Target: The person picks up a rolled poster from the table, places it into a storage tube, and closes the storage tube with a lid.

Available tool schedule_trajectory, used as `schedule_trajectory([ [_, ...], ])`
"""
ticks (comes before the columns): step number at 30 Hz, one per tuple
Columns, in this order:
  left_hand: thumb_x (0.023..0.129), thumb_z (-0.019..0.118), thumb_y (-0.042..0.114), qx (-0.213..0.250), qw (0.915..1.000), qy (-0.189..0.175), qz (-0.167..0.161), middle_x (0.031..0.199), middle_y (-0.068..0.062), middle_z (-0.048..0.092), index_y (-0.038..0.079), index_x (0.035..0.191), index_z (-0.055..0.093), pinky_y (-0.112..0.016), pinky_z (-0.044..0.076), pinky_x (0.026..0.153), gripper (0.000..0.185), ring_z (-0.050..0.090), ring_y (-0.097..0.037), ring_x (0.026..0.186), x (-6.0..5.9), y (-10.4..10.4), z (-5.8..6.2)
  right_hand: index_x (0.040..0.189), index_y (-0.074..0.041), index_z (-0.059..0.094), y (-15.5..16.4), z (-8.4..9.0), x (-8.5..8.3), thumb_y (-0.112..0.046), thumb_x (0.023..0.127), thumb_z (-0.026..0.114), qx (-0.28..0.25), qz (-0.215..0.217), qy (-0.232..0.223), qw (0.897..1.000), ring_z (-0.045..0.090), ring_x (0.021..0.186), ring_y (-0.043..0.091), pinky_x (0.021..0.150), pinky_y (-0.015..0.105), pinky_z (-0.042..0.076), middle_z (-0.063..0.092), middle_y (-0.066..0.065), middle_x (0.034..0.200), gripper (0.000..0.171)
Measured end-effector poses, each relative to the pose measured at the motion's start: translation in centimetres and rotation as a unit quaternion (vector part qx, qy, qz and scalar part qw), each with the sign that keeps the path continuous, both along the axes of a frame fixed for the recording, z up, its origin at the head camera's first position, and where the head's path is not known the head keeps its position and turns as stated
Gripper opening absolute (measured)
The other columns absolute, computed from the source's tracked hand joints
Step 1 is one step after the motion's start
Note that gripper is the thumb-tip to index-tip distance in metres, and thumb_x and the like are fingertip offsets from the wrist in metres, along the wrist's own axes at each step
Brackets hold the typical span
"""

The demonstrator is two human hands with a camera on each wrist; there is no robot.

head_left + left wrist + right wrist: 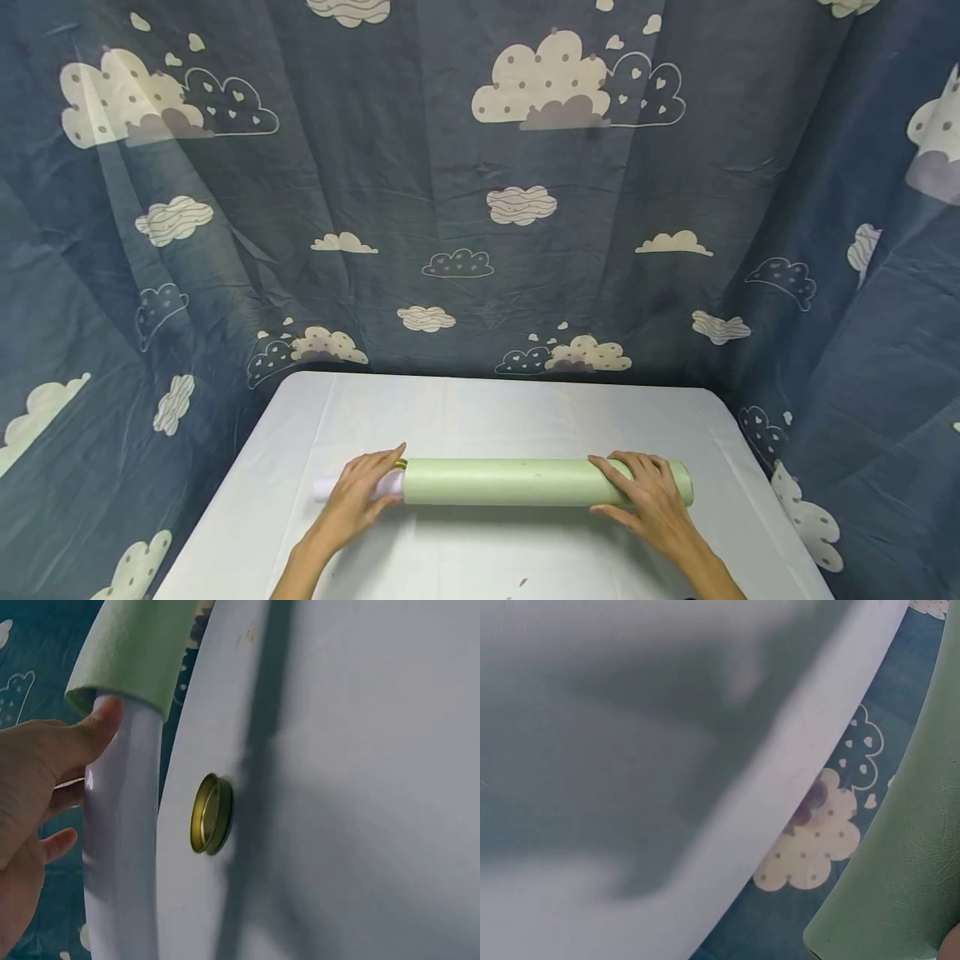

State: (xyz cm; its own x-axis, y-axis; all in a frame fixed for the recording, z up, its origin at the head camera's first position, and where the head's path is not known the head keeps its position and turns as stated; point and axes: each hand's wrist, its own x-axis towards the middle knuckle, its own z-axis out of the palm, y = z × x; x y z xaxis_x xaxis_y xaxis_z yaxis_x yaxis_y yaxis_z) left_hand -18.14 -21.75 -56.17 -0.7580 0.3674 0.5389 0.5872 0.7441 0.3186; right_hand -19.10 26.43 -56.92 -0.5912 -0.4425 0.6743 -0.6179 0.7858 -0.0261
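A long pale green tube (502, 482) is held level above the table. My right hand (647, 496) grips it near its right end, thumb on the near side and fingers over the top. From its open left end sticks a white roll of paper (124, 847), smooth and glossy. My left hand (356, 496) holds this roll between thumb and fingers, with the thumb tip right at the tube's mouth. A round gold cap (211, 814) lies on the table beyond the roll. In the right wrist view only the tube (900, 877) and a fingertip (950, 946) show.
A white table (450, 417) with rounded far corners spreads under both hands. Dark blue cloth (420, 183) printed with clouds hangs behind it and at both sides. Small dark specks (522, 582) lie near the table's front edge.
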Motion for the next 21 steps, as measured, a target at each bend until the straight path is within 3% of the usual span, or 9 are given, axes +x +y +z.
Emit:
schedule_trajectory([
  [4, 0.083, 0.084, 0.017, 0.023, 0.9981, -0.022, 0.052, 0.132, -0.017, 0.07, 0.002, 0.143, 0.06, -0.062, 0.042, 0.105, 0.066, 0.064, -0.038, 0.122, 0.1, -1.5, 0.4, 0.136, -0.018, 0.068, 0.3, -0.1, -0.1, -0.075, 0.089, 0.056, -0.002, -0.006, 0.0, 1.0, 0.065, 0.099, 0.035, 0.085, 0.055, 0.046, 0.069, 0.013, 0.111, 0.075],
  [7, 0.096, 0.072, 0.019, 0.064, 0.9885, -0.073, 0.116, 0.137, -0.026, 0.064, -0.003, 0.142, 0.059, -0.066, 0.037, 0.107, 0.052, 0.058, -0.046, 0.127, 0.2, -2.9, 0.6, 0.137, -0.02, 0.067, 0.5, -0.1, -0.1, -0.076, 0.087, 0.057, -0.003, -0.01, -0.006, 1.0, 0.065, 0.101, 0.034, 0.086, 0.054, 0.045, 0.069, 0.012, 0.113, 0.076],
  [10, 0.107, 0.056, 0.028, 0.119, 0.9637, -0.164, 0.175, 0.144, -0.032, 0.055, -0.005, 0.146, 0.052, -0.069, 0.033, 0.11, 0.051, 0.049, -0.051, 0.135, 0.3, -4.2, 0.7, 0.138, -0.021, 0.067, 0.7, -0.1, -0.1, -0.077, 0.088, 0.056, -0.007, -0.015, -0.01, 1.0, 0.064, 0.102, 0.034, 0.087, 0.054, 0.044, 0.069, 0.011, 0.114, 0.076],
  [12, 0.111, 0.048, 0.033, 0.153, 0.9447, -0.215, 0.195, 0.146, -0.033, 0.052, -0.005, 0.149, 0.048, -0.07, 0.035, 0.111, 0.054, 0.047, -0.052, 0.137, 0.3, -5.0, 0.6, 0.138, -0.02, 0.067, 0.8, 0.0, 0.0, -0.078, 0.09, 0.052, -0.009, -0.014, -0.007, 1.0, 0.064, 0.102, 0.034, 0.087, 0.055, 0.044, 0.069, 0.012, 0.113, 0.077],
  [14, 0.112, 0.044, 0.035, 0.183, 0.9299, -0.245, 0.205, 0.144, -0.032, 0.053, -0.005, 0.149, 0.047, -0.066, 0.041, 0.111, 0.055, 0.05, -0.049, 0.135, 0.4, -5.5, 0.4, 0.138, -0.02, 0.067, 0.8, 0.1, 0.0, -0.078, 0.091, 0.049, -0.011, -0.013, -0.002, 1.0, 0.065, 0.101, 0.035, 0.086, 0.055, 0.044, 0.069, 0.013, 0.112, 0.076],
  [17, 0.112, 0.045, 0.032, 0.21, 0.9184, -0.26, 0.211, 0.137, -0.028, 0.061, -0.004, 0.146, 0.052, -0.048, 0.054, 0.102, 0.05, 0.06, -0.04, 0.123, 0.4, -5.6, 0.1, 0.137, -0.019, 0.068, 0.8, 0.1, 0.0, -0.077, 0.093, 0.046, -0.015, -0.011, 0.004, 1.0, 0.065, 0.1, 0.037, 0.085, 0.055, 0.044, 0.069, 0.014, 0.112, 0.077],
  [21, 0.112, 0.045, 0.033, 0.241, 0.9032, -0.283, 0.215, 0.138, -0.027, 0.063, 0.0, 0.144, 0.057, -0.044, 0.055, 0.1, 0.047, 0.062, -0.04, 0.123, 0.5, -5.5, 0.0, 0.137, -0.019, 0.068, 0.9, 0.2, 0.1, -0.077, 0.093, 0.046, -0.018, -0.011, 0.007, 1.0, 0.065, 0.099, 0.036, 0.086, 0.055, 0.044, 0.069, 0.014, 0.112, 0.076],
])
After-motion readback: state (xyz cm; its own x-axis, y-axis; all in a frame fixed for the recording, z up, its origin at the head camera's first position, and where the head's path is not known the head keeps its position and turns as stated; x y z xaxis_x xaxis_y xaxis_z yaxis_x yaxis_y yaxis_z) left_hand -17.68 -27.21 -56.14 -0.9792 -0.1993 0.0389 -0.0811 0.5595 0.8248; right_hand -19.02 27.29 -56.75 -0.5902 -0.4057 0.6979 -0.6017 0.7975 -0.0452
